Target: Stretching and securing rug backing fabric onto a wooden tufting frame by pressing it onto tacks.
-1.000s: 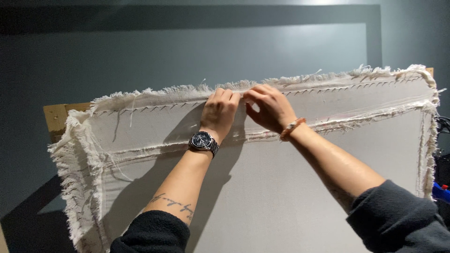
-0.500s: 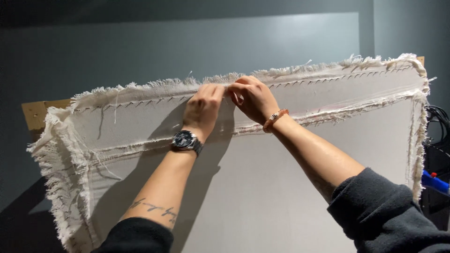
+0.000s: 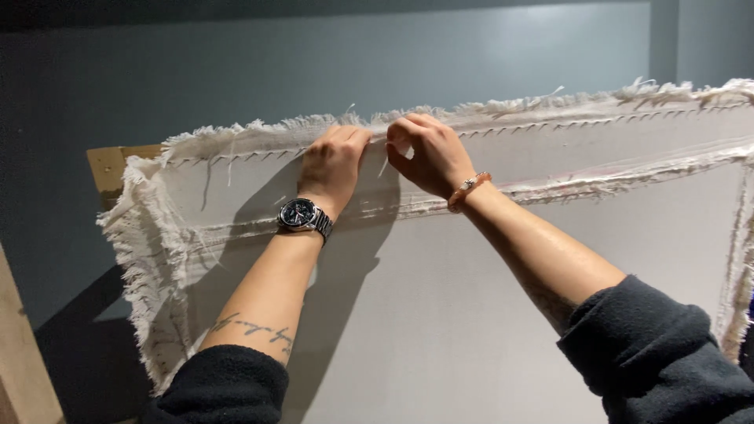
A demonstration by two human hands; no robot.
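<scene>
Two hands: I have both up at the top edge, close together.
Canvas: a large off-white stretched canvas with frayed cloth edges (image 3: 487, 314), leaning upright against the grey-blue wall (image 3: 236, 71).
Wood: a pale wooden frame corner (image 3: 110, 169) shows at upper left.
Left hand (image 3: 334, 161): flat, fingers pressing the folded fringe along the stapled line.
Right hand (image 3: 428, 153): curled, fingertips pinching the fringe; whether anything else is gripped, I cannot tell.
Wrists: a steel wristwatch with dark dial (image 3: 302, 213) on the left, an orange bead bracelet (image 3: 469, 188) on the right.
</scene>
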